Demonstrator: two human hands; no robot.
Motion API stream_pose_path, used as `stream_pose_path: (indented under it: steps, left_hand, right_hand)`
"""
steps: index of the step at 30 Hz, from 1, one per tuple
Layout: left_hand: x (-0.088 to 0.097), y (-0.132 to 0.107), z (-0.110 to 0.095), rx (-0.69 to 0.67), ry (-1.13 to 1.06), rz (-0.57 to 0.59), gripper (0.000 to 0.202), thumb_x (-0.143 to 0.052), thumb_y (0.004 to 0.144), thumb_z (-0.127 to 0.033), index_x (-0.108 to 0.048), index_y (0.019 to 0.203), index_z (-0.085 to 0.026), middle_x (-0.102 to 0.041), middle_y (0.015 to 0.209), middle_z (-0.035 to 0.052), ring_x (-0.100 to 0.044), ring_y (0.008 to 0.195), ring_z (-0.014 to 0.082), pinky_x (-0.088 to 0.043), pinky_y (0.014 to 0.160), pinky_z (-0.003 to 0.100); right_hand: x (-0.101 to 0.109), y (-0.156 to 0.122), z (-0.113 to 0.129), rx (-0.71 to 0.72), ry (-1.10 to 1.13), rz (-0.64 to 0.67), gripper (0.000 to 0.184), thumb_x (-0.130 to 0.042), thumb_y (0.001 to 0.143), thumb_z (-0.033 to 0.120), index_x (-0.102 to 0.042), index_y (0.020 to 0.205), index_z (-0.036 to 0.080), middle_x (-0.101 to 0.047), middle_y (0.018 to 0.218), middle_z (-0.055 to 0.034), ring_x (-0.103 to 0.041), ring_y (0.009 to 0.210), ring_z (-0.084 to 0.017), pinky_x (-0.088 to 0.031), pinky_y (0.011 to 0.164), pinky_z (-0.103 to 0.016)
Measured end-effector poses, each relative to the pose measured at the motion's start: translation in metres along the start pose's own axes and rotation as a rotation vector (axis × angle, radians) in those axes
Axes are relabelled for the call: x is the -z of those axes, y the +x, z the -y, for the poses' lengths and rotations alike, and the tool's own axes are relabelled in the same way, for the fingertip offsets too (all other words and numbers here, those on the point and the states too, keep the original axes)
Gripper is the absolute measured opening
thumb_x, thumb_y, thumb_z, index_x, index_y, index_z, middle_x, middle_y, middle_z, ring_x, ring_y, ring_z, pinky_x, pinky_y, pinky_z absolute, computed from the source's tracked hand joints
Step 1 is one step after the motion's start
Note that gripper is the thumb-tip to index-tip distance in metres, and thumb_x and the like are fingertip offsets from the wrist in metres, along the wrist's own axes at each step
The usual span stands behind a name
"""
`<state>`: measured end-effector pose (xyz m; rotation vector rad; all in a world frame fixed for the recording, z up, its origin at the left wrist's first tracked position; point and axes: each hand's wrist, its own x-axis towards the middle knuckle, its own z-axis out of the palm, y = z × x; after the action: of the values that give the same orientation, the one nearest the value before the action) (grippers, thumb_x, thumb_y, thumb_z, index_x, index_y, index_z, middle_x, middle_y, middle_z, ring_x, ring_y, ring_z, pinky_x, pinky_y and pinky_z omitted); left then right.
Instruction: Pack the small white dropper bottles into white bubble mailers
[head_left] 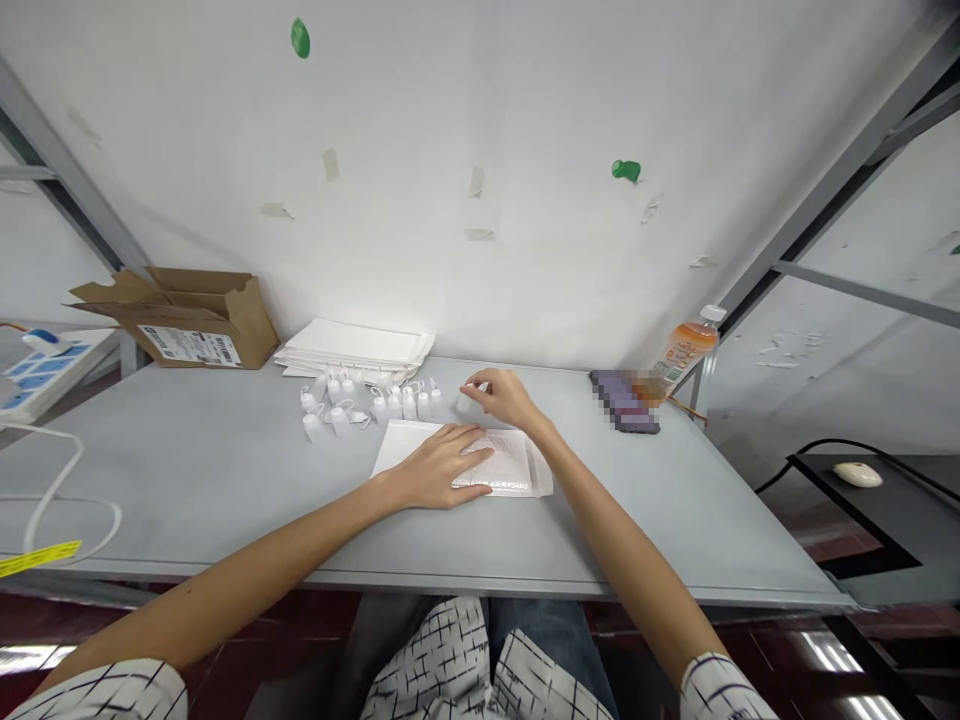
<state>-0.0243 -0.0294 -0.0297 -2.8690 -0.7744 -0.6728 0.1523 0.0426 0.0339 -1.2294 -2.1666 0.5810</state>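
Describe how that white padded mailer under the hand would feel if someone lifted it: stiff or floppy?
The white padded mailer is probably light and floppy: it lies thin and flat on the gray table. Its bubbled surface suggests it gives a little under the left hand.

The left forearm [247, 550] reaches in long and low from the lower left; the left hand [439, 465] lies flat, palm down, its fingers [469, 442] extended and close together, pointing toward the right; the right forearm [622, 545] comes up from the lower right at a steeper slant; the right hand [504, 396] sits farther forward, knuckles raised and wrist bent, its fingertips [472, 386] drawn into a pinch; the two hands are near each other, not touching.
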Motion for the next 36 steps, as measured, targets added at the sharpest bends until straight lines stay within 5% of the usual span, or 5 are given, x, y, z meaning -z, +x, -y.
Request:
stream_pose_path:
  steps: [5,10,22,25,36]
  left_hand:
    - [0.000,0.011,-0.006,0.082,0.034,0.054,0.048,-0.057,0.092,-0.057,-0.070,0.113,-0.016,-0.066,0.122,0.0168,-0.060,0.112,0.0301,-0.046,0.092,0.042]
    - [-0.005,0.021,-0.001,0.145,-0.001,0.056,0.037,-0.056,0.095,-0.050,-0.072,0.109,-0.020,-0.067,0.111,0.0106,-0.062,0.103,0.0244,-0.043,0.084,0.037]
    - [-0.016,0.033,-0.001,0.200,-0.116,-0.046,0.028,-0.055,0.096,-0.025,-0.075,0.076,-0.020,-0.068,0.091,0.0046,-0.060,0.082,0.0173,-0.040,0.070,0.031]
    - [-0.018,0.033,-0.002,0.183,-0.101,-0.063,0.029,-0.052,0.096,-0.024,-0.074,0.078,-0.019,-0.069,0.091,0.0047,-0.060,0.081,0.0170,-0.039,0.067,0.031]
    - [-0.022,0.036,-0.009,0.197,-0.021,-0.015,0.032,-0.038,0.100,-0.020,-0.066,0.085,-0.016,-0.065,0.085,0.0077,-0.058,0.080,0.0196,-0.042,0.068,0.034]
  right_hand:
    - [0.044,-0.041,-0.025,-0.119,0.349,-0.144,0.036,-0.069,0.080,0.052,-0.072,0.086,0.016,-0.066,0.075,-0.0027,-0.054,0.050,-0.010,-0.040,0.053,-0.026]
    - [0.066,-0.083,-0.056,-0.352,0.511,-0.032,0.044,-0.079,0.067,0.055,-0.072,0.081,0.014,-0.056,0.054,0.0015,-0.047,0.045,-0.009,-0.024,0.043,-0.024]
    - [0.068,-0.092,-0.085,-0.360,0.501,0.089,0.041,-0.080,0.068,0.051,-0.080,0.086,0.014,-0.055,0.050,0.0019,-0.043,0.043,-0.008,-0.022,0.041,-0.023]
    - [0.072,-0.095,-0.082,-0.387,0.528,0.096,0.039,-0.082,0.067,0.047,-0.080,0.085,0.013,-0.052,0.046,0.0036,-0.038,0.042,-0.007,-0.024,0.040,-0.023]
    - [0.062,-0.093,-0.084,-0.501,0.711,0.074,0.037,-0.091,0.057,0.038,-0.080,0.076,0.009,-0.068,0.057,-0.0080,-0.060,0.048,-0.013,-0.046,0.043,-0.024]
